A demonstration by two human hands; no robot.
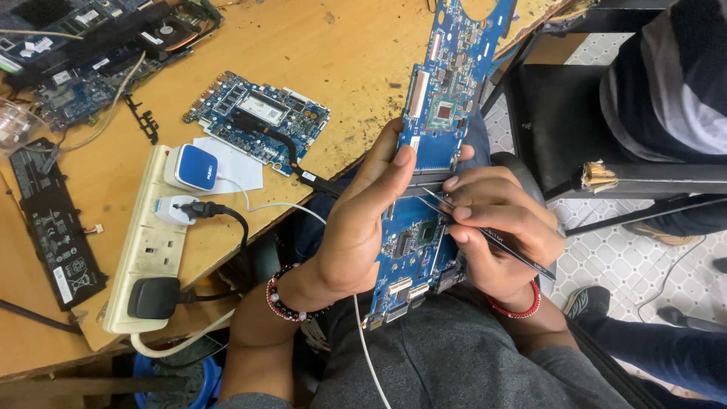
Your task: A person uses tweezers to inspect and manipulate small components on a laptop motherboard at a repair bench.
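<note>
A long blue laptop circuit board (447,83) stands on end over my lap, its lower end against my grey shirt. My left hand (360,220) grips its left edge, thumb across the middle, with a dark bead bracelet on the wrist. My right hand (496,227) holds thin black tweezers (492,238) like a pen, their tips touching the board's middle near a small chip. A red band circles that wrist.
On the wooden table lie a second blue board (257,117), a white power strip (148,242) with plugs and a blue-white charger (191,168), a flat black battery (57,227) and more boards (83,45). Another person sits on a black chair (560,129) at right.
</note>
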